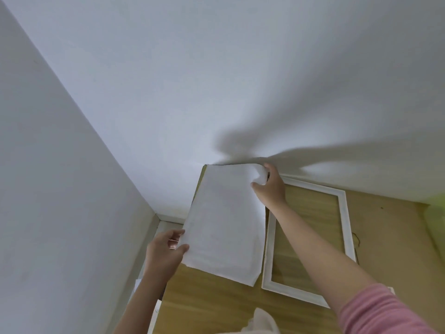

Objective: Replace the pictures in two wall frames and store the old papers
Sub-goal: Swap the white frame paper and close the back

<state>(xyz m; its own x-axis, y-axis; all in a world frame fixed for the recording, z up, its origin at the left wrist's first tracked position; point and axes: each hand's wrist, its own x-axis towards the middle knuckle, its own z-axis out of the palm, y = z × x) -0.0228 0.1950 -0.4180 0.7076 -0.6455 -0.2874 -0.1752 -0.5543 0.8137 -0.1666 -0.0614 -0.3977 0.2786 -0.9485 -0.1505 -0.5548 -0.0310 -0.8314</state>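
A large white sheet of paper [224,222] hangs slightly above a wooden table [212,302], its plain side facing me. My left hand [166,249] pinches its lower left corner. My right hand [269,186] grips the curled upper right corner near the wall. An empty white picture frame [344,213] lies flat on the table just right of the sheet, under my right forearm. Whatever lies beneath the sheet is hidden.
White walls [168,92] meet in a corner at the left, with the table pushed against them. Crumpled white material [262,321] sits at the table's near edge. More white paper edges [154,312] show beside the table's left side. A green blur [435,213] is at far right.
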